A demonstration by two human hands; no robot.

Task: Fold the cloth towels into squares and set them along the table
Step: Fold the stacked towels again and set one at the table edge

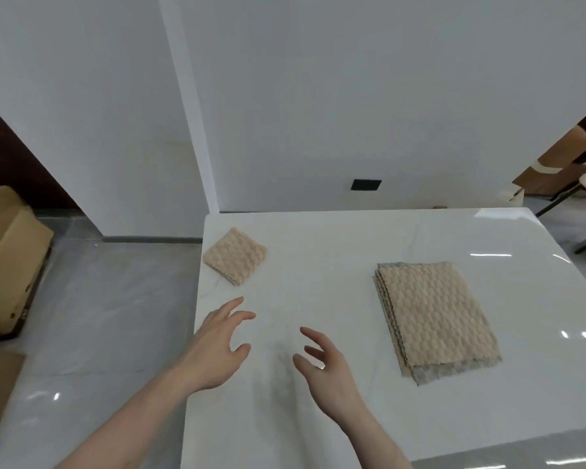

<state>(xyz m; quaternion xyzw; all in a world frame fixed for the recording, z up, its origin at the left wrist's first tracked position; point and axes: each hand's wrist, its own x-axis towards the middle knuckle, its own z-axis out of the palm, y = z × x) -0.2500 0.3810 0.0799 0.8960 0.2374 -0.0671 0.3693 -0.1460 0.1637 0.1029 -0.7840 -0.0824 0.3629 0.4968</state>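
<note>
Fingers of left hand and right hand spread, empty, over bare worktop; folded square towel far-left; towel stack right; cardboard box on floor.

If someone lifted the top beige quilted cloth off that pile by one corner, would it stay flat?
Probably not: the top beige quilted cloth looks thin and soft, so it would likely droop. It probably weighs little. Its textured weave may cling slightly to the layers below.

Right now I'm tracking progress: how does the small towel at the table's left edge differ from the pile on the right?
The small folded towel is a compact square; the towel stack is a larger rectangle. The folded towel looks like one piece; the stack shows several layers. Both are beige and textured, and neither hand touches them.
</note>
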